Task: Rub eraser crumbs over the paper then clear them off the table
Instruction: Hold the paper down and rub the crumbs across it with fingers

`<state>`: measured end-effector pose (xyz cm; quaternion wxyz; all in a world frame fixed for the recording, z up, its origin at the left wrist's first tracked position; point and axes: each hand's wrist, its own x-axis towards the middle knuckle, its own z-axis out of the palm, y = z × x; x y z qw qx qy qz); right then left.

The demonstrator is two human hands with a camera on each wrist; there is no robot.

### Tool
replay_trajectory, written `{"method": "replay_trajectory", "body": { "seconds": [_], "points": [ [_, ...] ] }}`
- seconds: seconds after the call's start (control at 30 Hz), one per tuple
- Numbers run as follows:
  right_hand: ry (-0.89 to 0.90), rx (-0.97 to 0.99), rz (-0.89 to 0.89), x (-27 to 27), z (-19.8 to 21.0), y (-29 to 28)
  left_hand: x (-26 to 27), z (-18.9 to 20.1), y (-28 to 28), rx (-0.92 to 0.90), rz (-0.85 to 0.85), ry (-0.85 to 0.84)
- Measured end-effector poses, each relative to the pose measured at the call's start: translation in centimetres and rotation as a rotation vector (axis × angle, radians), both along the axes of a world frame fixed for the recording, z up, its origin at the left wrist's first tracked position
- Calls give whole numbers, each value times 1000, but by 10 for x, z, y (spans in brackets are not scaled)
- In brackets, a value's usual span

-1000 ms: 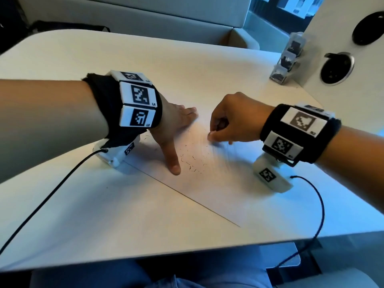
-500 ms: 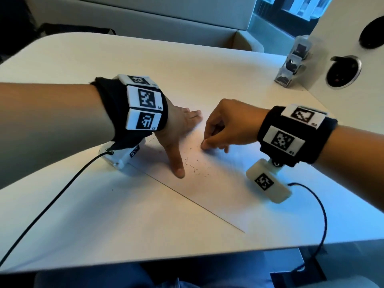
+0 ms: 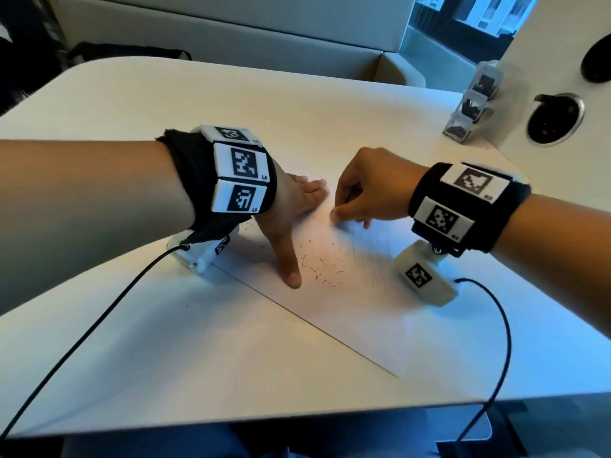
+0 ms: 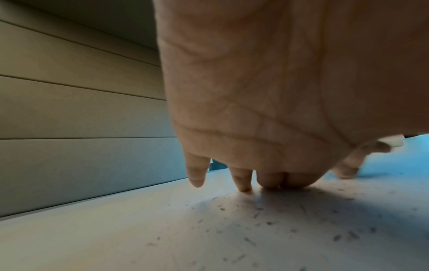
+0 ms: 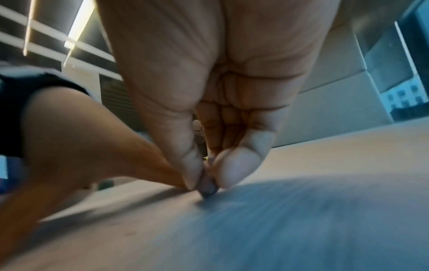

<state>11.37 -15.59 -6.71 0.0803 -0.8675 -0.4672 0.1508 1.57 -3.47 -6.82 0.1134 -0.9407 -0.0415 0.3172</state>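
Observation:
A white sheet of paper (image 3: 350,302) lies slantwise on the table, with dark eraser crumbs (image 3: 320,259) scattered over its middle. My left hand (image 3: 291,219) lies flat on the sheet's left part, fingers straight and thumb stretched toward me; crumbs (image 4: 290,220) show under it in the left wrist view. My right hand (image 3: 367,193) is curled beside it. It pinches a small eraser (image 5: 207,187) between thumb and fingertips, and the eraser's tip presses on the paper (image 5: 301,220). In the head view the eraser is hidden by the fingers.
The white table (image 3: 165,342) ends at a front edge close to me. Black cables (image 3: 82,338) run from both wrist cameras over that edge. Small clear boxes (image 3: 472,104) stand at the far right by a white panel with round sockets (image 3: 555,120).
My right hand has rubbed back and forth over a short stretch of paper, its fingertips shifting slightly left. The left hand has stayed flat in place.

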Motion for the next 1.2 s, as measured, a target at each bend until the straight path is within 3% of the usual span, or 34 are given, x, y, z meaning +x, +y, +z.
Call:
{"method": "replay_trajectory", "body": {
  "seconds": [0.1,0.27,0.4,0.57,0.73,0.9,1.03,1.2],
  "points": [
    [83,-41,59,-9,1,1,0,1,0,-7,0,-10],
    [-22,8,-23,5,1,3,2,-1,2,-16,0,6],
    [139,-71,140,-21,-2,0,2,-3,2,-34,-17,-23],
    [-21,-18,27,0,3,-1,3,-2,0,8,-11,3],
    [140,-121,176,-26,2,-8,-2,2,-6,-20,3,-29],
    [11,-22,50,-6,3,-12,1,-1,-3,-11,-2,-17],
    [157,-117,175,-30,1,-17,2,-2,1,-41,1,-14],
    [11,-34,51,-7,5,-17,3,-2,-3,0,-11,-25]
  ]
}}
